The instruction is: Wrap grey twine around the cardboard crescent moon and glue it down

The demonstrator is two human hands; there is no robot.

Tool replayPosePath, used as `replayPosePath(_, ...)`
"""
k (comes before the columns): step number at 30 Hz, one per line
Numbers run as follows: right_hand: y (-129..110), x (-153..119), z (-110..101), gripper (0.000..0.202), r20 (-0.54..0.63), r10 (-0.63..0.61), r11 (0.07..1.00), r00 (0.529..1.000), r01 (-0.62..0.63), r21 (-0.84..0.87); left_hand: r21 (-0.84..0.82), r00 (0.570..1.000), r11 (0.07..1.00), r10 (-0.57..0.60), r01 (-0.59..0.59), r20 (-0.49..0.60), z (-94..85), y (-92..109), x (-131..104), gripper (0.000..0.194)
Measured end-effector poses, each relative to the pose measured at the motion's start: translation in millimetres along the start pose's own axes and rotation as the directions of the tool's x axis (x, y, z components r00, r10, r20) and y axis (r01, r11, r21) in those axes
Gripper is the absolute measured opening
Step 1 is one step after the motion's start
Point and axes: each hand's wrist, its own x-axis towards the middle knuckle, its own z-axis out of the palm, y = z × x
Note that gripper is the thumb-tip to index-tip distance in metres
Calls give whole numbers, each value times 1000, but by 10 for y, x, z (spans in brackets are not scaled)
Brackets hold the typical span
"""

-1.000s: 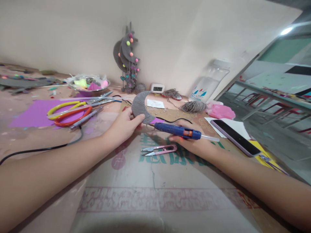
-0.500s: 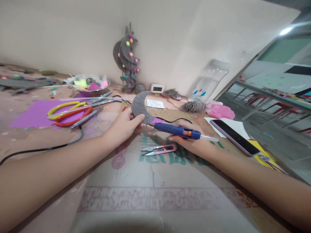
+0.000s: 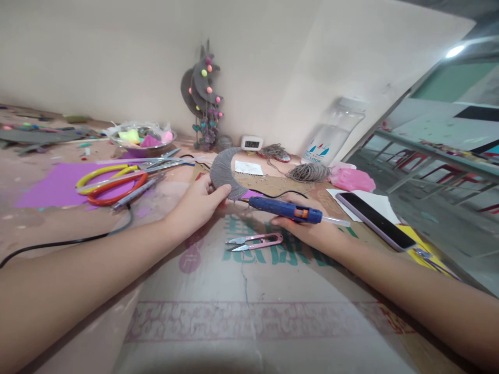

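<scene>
My left hand (image 3: 208, 197) pinches the lower part of a crescent (image 3: 225, 174) wrapped in grey yarn, thumb on its front face. My right hand (image 3: 298, 210) is wrapped round a blue glue gun (image 3: 278, 208), with a clear glue stick (image 3: 336, 222) poking out of its back end. The gun's nozzle points left at the crescent's lower edge, close to my left fingers; whether it touches cannot be made out. Below the gun, pink thread snips (image 3: 260, 241) lie on the cardboard (image 3: 195, 322).
Scissors with yellow and red handles (image 3: 117, 191) lie on purple sheets at left, near a metal bowl (image 3: 142, 149). A decorated crescent hanging (image 3: 203, 93) is at the wall. Grey yarn (image 3: 309, 172), a bottle (image 3: 335, 130) and a phone (image 3: 376, 221) are at right.
Both hands keep their holds, with the nozzle still beside the crescent's lower edge. The view has shifted very slightly.
</scene>
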Motion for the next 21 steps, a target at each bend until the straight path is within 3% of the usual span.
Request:
replayPosePath(12,110,14,-1,22,-28,-71,997,997,71,-5,-56,1000,998,18,-17,11,-3,-51,21,16)
replayPosePath(21,77,3,-24,21,-79,-26,1000,997,25,-15,-36,1000,999,11,-10,16,-9,-23,7,14)
